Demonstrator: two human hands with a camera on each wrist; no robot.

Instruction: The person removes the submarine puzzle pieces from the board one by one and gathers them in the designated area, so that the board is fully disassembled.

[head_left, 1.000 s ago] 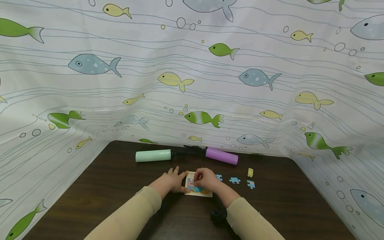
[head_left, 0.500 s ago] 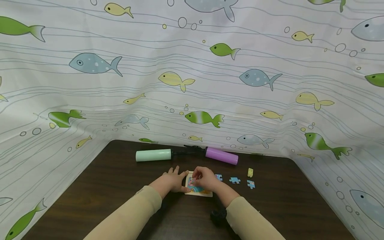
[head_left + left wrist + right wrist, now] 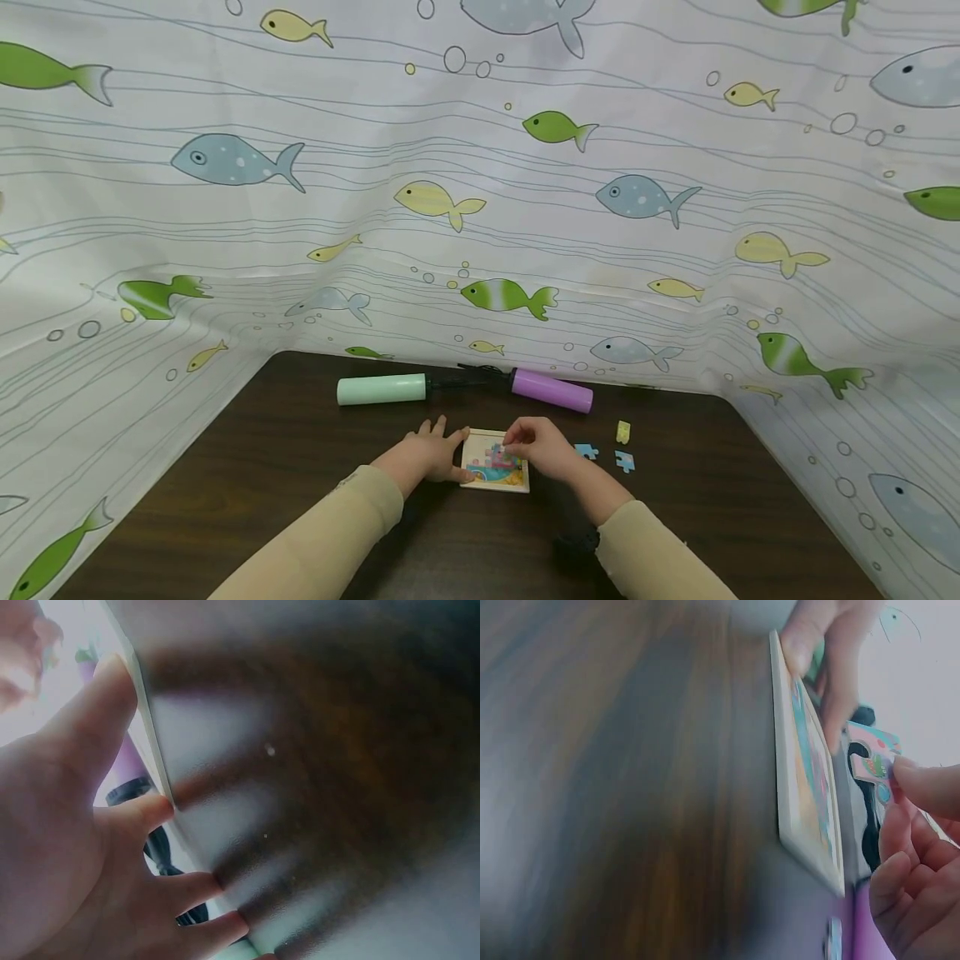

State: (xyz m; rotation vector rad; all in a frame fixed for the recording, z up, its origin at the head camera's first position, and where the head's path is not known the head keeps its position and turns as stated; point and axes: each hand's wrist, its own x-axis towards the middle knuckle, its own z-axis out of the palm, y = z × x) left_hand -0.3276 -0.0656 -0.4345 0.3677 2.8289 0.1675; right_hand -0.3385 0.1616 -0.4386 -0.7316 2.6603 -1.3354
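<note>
A wooden tray puzzle (image 3: 476, 442) lies on the dark table, its lower part filled with joined pieces of blue, yellow and pink. My left hand (image 3: 429, 454) rests at its left side with fingers spread, thumb and fingertips against the frame. Close over the tray's right side, my right hand (image 3: 546, 448) pinches a pink and blue puzzle piece (image 3: 870, 754) between thumb and fingers. In the left wrist view the fingers (image 3: 196, 891) are fairly straight along the tray's edge.
Loose blue puzzle pieces (image 3: 625, 461) and a yellow one (image 3: 623, 432) lie right of the tray. Behind it are a mint-green cylinder (image 3: 381, 389) and a purple cylinder (image 3: 551, 390) with black ends. A fish-print curtain (image 3: 420, 250) encloses the table.
My right hand has moved right from over the tray's middle, uncovering more of the picture. It now hides the spot of the nearest loose piece. My left hand has stayed in place.
</note>
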